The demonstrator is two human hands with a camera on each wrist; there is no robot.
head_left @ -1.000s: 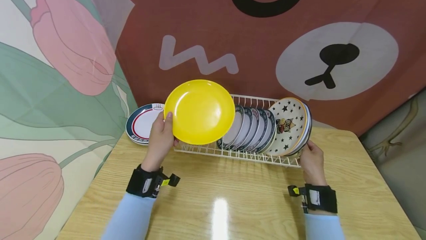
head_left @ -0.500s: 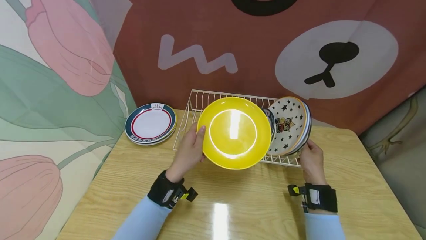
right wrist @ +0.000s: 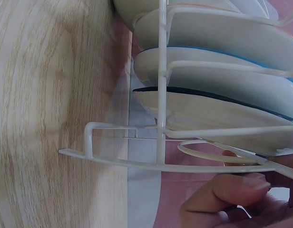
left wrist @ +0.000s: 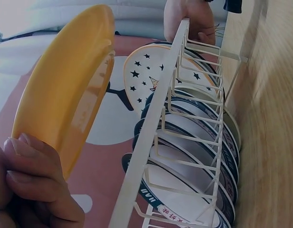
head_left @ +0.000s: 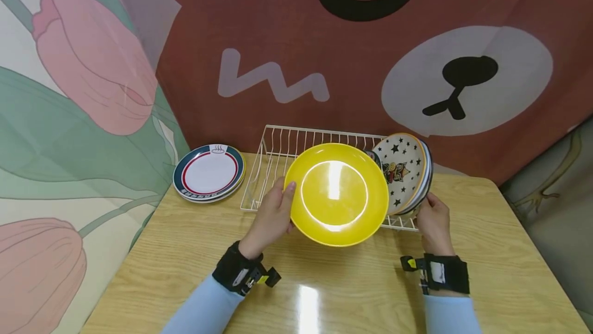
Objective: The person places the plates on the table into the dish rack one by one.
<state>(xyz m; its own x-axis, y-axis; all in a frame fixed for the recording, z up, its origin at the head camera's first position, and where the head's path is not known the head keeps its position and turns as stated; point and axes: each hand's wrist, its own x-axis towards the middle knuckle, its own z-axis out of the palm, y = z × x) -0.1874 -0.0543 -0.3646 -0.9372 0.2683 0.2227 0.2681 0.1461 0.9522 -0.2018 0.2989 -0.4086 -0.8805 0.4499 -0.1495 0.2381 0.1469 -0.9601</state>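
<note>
Tilted in front of the white wire dish rack point(head_left: 306, 130) is a yellow plate point(head_left: 335, 195). My left hand point(head_left: 271, 218) pinches it by its left edge, thumb on the upper face and fingers behind. In the left wrist view the yellow plate point(left wrist: 61, 90) is apart from the rack, beside the slots with several dark-rimmed plates point(left wrist: 184, 137). A star-patterned plate point(head_left: 394, 148) leans at the rack's right end, with more plates behind it. My right hand point(head_left: 434, 223) grips the rack's right end, its fingers point(right wrist: 232, 192) at the end wire in the right wrist view.
A small stack of plates point(head_left: 213, 169), the top one white with a blue rim and red ring, lies left of the rack on the wooden table point(head_left: 361, 293). A printed bear curtain point(head_left: 278, 25) hangs right behind the rack.
My left hand has carried the yellow plate right and downward, away from over the left stack, to in front of the rack's middle. The right hand stays on the rack's end.
</note>
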